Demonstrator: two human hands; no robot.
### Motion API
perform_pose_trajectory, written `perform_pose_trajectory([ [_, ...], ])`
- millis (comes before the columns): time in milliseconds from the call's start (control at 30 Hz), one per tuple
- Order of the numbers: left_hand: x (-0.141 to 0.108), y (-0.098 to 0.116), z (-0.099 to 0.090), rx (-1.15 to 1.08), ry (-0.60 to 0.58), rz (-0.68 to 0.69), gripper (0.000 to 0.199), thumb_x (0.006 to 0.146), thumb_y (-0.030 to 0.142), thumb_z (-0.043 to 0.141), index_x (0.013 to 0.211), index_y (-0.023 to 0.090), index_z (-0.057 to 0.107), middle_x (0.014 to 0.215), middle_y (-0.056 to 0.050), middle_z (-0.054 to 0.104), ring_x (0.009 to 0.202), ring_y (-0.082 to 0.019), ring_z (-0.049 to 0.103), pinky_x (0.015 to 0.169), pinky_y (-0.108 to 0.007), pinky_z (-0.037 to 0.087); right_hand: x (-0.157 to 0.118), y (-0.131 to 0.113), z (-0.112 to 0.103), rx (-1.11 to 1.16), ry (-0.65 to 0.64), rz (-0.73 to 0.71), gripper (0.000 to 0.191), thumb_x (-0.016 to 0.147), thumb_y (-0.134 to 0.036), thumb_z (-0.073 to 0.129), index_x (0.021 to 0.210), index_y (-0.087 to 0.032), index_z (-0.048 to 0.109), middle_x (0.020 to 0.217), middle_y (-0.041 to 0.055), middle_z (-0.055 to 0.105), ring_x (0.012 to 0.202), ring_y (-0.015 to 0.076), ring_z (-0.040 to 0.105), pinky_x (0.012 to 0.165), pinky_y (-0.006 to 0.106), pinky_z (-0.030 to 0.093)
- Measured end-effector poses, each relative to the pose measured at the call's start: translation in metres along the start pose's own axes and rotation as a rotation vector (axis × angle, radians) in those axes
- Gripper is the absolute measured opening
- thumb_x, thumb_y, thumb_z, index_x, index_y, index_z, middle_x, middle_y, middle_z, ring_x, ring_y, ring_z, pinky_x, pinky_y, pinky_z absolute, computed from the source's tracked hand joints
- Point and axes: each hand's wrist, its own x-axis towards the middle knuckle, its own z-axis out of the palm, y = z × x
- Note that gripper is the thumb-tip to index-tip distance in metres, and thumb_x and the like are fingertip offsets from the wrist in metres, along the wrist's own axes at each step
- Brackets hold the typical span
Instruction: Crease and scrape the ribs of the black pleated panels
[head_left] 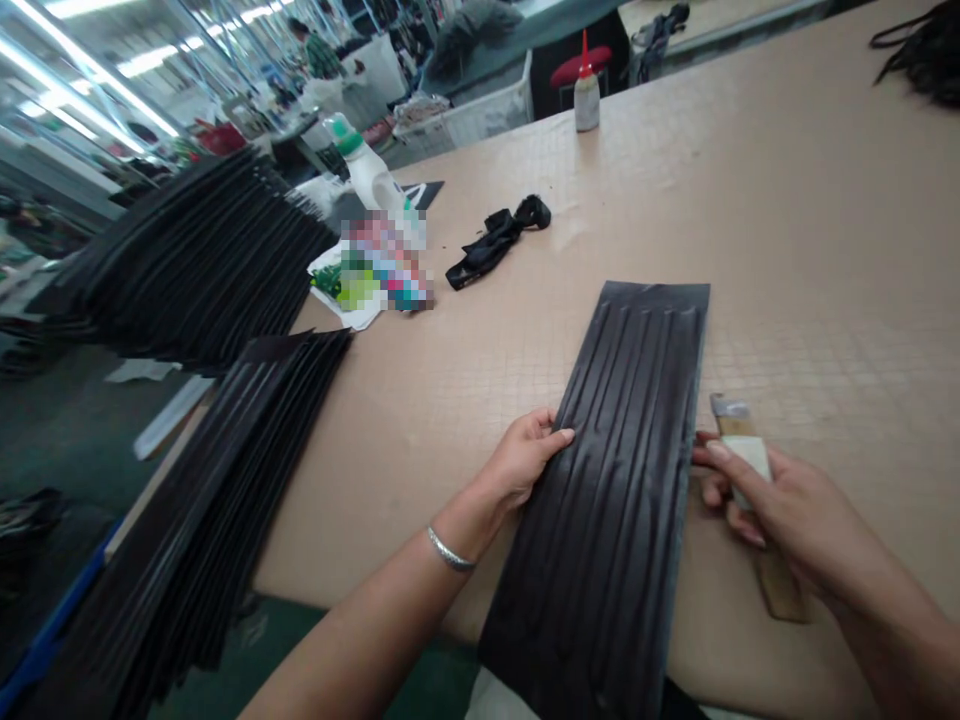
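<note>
A long dark brown panel (619, 450) with raised lengthwise ribs lies at an angle over the table, its near end reaching past the front edge. My left hand (529, 455) pinches its left edge, thumb on top and fingers curled beneath. At the panel's right edge is my right hand (772, 500), its fingertips close to or touching that edge. The right hand is closed around a flat wooden stick (782, 590) that has a white wrap in the middle and a greyish tip. Part of the stick is hidden by the hand.
Similar dark panels (217, 470) hang in a fanned stack at the left table edge, with a larger stack (202, 250) behind. A black strap (499, 240), a white bottle (371, 175) and a red-tipped bottle (587, 95) are on the table (810, 250). A person (319, 52) is far back.
</note>
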Motion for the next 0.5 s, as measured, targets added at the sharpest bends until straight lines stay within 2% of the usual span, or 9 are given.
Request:
perform_pose_trajectory([
  [100, 0.000, -0.002, 0.007, 0.002, -0.014, 0.016, 0.029, 0.075, 0.027, 0.083, 0.094, 0.016, 0.063, 0.083, -0.002, 0.071, 0.070, -0.013, 0.066, 0.068, -0.025, 0.054, 0.000, -0.008, 0.024, 0.090, -0.104, 0.089, 0.057, 0.078, -0.074, 0.073, 0.080, -0.021, 0.053, 0.059, -0.0020, 0.056, 0.039, 0.0102, 0.043, 0.035, 0.023, 0.029],
  [167, -0.001, 0.000, 0.009, 0.022, -0.024, 0.033, 0.029, 0.078, 0.028, 0.080, 0.097, 0.016, 0.063, 0.086, -0.003, 0.071, 0.072, -0.014, 0.067, 0.070, -0.026, 0.054, -0.002, -0.009, 0.031, 0.147, -0.107, 0.110, 0.056, 0.073, -0.069, 0.080, 0.079, -0.022, 0.051, 0.054, -0.0046, 0.052, 0.039, 0.0106, 0.043, 0.036, 0.022, 0.030],
  [300, -0.009, 0.007, 0.013, 0.054, -0.041, 0.042, 0.032, 0.080, 0.029, 0.077, 0.106, 0.017, 0.062, 0.090, -0.004, 0.072, 0.077, -0.015, 0.068, 0.073, -0.029, 0.055, -0.009, -0.012, 0.032, 0.247, -0.093, 0.135, 0.057, 0.067, -0.065, 0.085, 0.079, -0.021, 0.051, 0.053, -0.0054, 0.051, 0.040, 0.0099, 0.043, 0.036, 0.022, 0.032],
  [500, -0.017, 0.016, 0.021, 0.183, -0.054, 0.121, 0.045, 0.076, 0.022, 0.080, 0.118, 0.018, 0.063, 0.111, -0.009, 0.073, 0.109, -0.026, 0.069, 0.093, -0.040, 0.057, -0.015, -0.016, 0.033, 0.281, -0.041, 0.130, 0.056, 0.065, -0.062, 0.088, 0.080, -0.021, 0.054, 0.054, -0.0050, 0.051, 0.042, 0.0110, 0.045, 0.035, 0.022, 0.033],
])
